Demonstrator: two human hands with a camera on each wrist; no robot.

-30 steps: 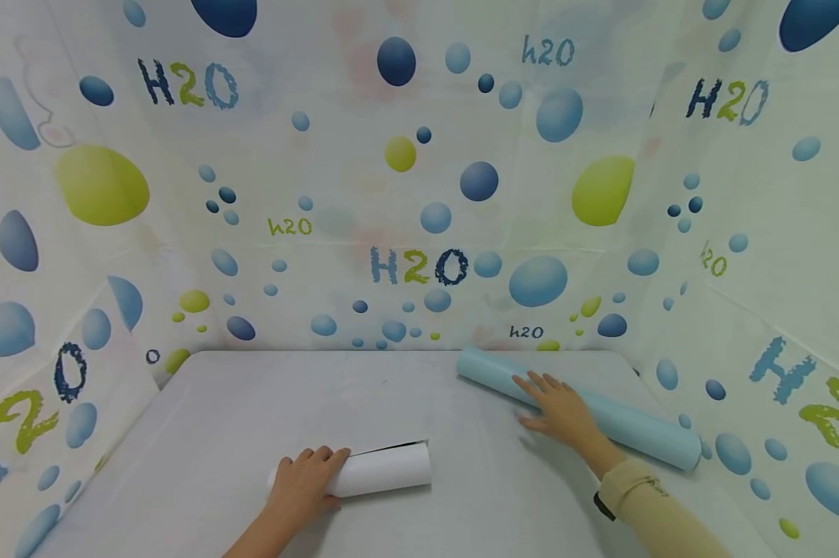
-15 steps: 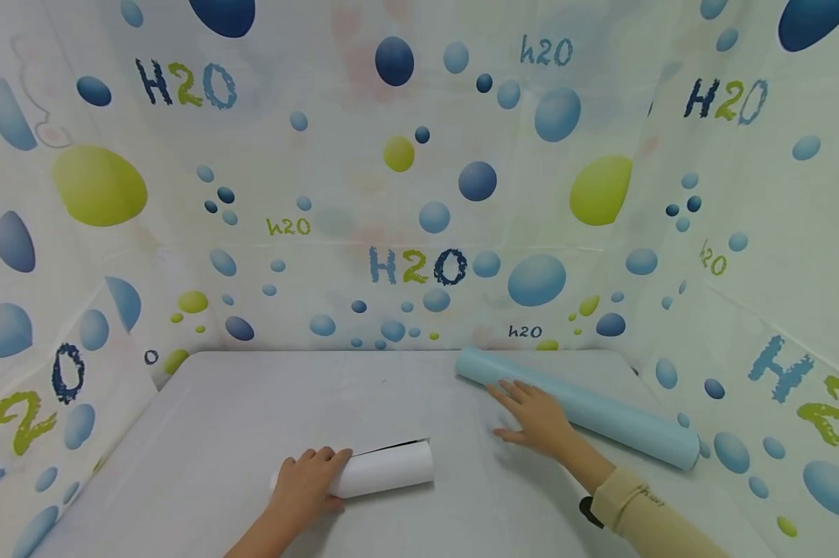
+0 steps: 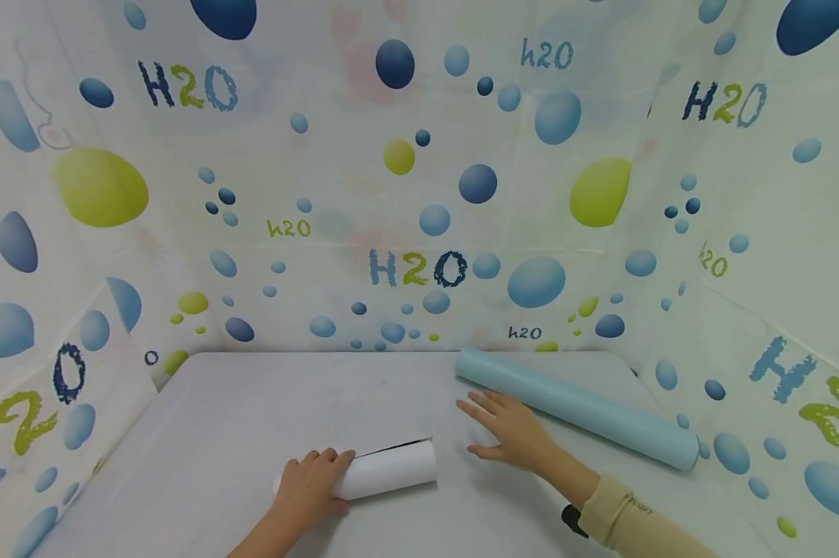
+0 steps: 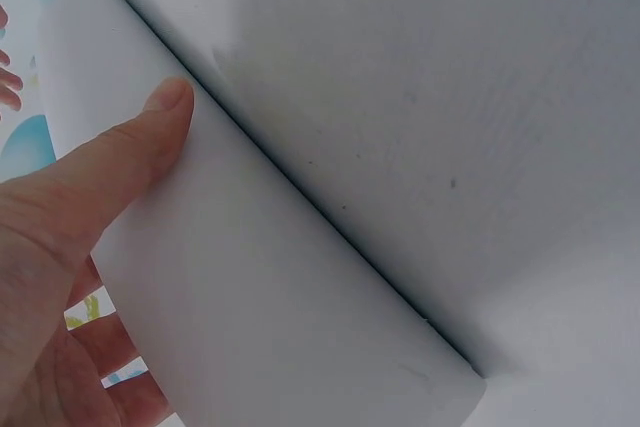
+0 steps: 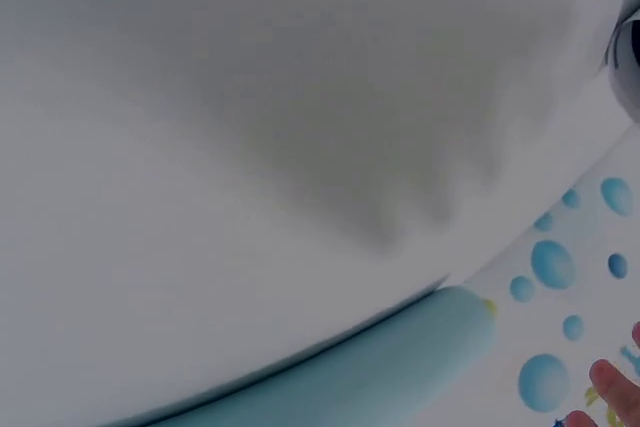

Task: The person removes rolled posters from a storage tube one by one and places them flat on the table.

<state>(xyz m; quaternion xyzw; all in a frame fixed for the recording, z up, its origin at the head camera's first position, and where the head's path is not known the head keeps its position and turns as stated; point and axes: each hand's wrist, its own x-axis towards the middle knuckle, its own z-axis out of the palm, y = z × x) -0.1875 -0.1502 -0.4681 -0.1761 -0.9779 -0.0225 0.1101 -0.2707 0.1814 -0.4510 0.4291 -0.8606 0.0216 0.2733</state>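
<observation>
A white paper roll (image 3: 391, 470) lies on the white table (image 3: 252, 411), its open end facing right. My left hand (image 3: 311, 484) grips its left part from above; in the left wrist view the thumb (image 4: 150, 137) presses along the roll (image 4: 260, 277) and the other fingers go round its far side. My right hand (image 3: 513, 434) hovers over the table with fingers spread, holding nothing, between the white roll and a longer light blue roll (image 3: 587, 407). In the right wrist view only a few fingertips (image 5: 615, 387) show at the lower right corner.
The blue roll lies slantwise at the back right of the table, its near end by the right edge. A white curtain (image 3: 350, 178) with blue and green dots and H2O lettering stands behind and at both sides.
My right hand has come off the blue roll and moved left, toward the white roll. The left hand keeps its grip, and the white roll has shifted slightly right.
</observation>
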